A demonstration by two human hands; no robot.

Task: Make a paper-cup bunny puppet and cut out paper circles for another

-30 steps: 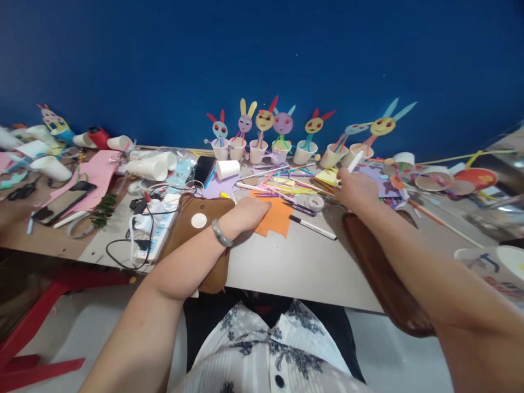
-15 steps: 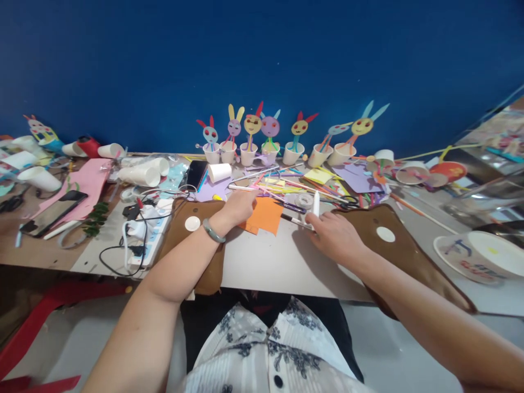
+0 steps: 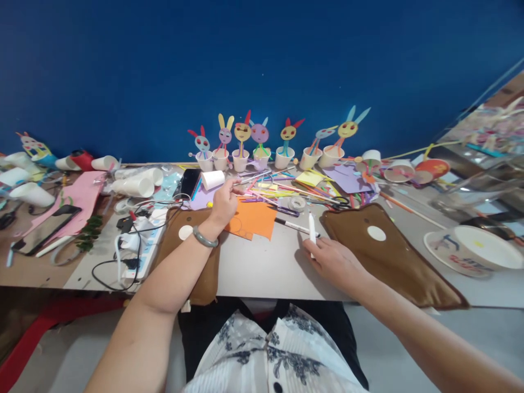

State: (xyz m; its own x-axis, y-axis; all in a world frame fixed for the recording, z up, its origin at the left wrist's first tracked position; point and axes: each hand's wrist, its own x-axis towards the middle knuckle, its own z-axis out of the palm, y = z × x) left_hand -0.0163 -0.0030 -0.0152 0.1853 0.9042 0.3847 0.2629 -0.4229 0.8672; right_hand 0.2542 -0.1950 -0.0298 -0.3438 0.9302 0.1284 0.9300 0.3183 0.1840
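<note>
In the head view my left hand (image 3: 226,203), a bracelet on its wrist, is closed just left of the orange paper (image 3: 258,217). What its fingers pinch is too small to make out. My right hand (image 3: 329,256) is closed around a white pen (image 3: 312,226) that points up and away. A black-and-white marker (image 3: 292,225) lies between the orange paper and my right hand. Beyond my hands, coloured sticks and paper strips (image 3: 286,190) are scattered around a roll of tape (image 3: 297,203). A white paper cup (image 3: 213,180) lies on its side behind my left hand.
Several rabbit-faced paper figures stand in white cups (image 3: 284,157) along the blue wall. Brown pads (image 3: 393,256) lie on both sides. At left are a power strip (image 3: 149,245) with cables, stacked cups and a phone (image 3: 47,229). A paper bowl (image 3: 478,248) sits at right.
My left hand has lifted off the orange paper and moved left, uncovering its drawn circles. My right hand, with the white pen, has come slightly nearer, away from the marker.
</note>
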